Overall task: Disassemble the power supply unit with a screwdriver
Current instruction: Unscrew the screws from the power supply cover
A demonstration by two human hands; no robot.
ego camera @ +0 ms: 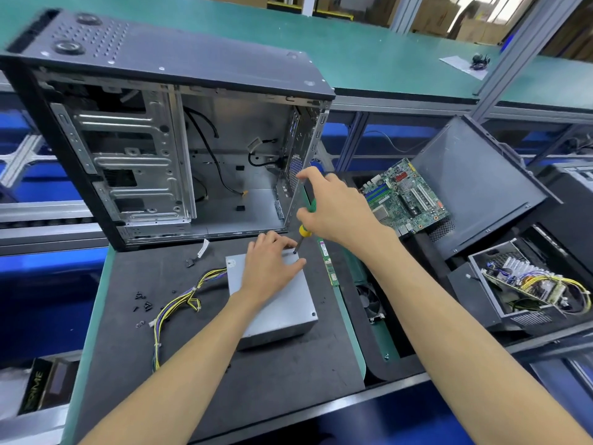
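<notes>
while the left hand (272, 268) lies flat on the grey metal box of the power supply unit (288, 303), its fingers (282, 244) straight and spread a little, pressing down on the top face, the right hand (333, 210) grips the green and yellow handled screwdriver (305, 226), its fingers curled round the handle. the screwdriver stands nearly upright, tilted slightly, with its dark tip at the far right corner of the unit's top, just beside the left fingertips. the unit sits on the dark mat of the work surface (179, 364), near the middle, with its bundle of yellow, black and purple wires (179, 303) trailing off to the left. small black screws (142, 301) lie scattered left of the wires. behind the unit stands an open black and silver computer case (160, 139), its inside mostly bare. a green memory stick (329, 264) lies just right of the unit. further right, a green motherboard (406, 197) leans among other dark case parts.
</notes>
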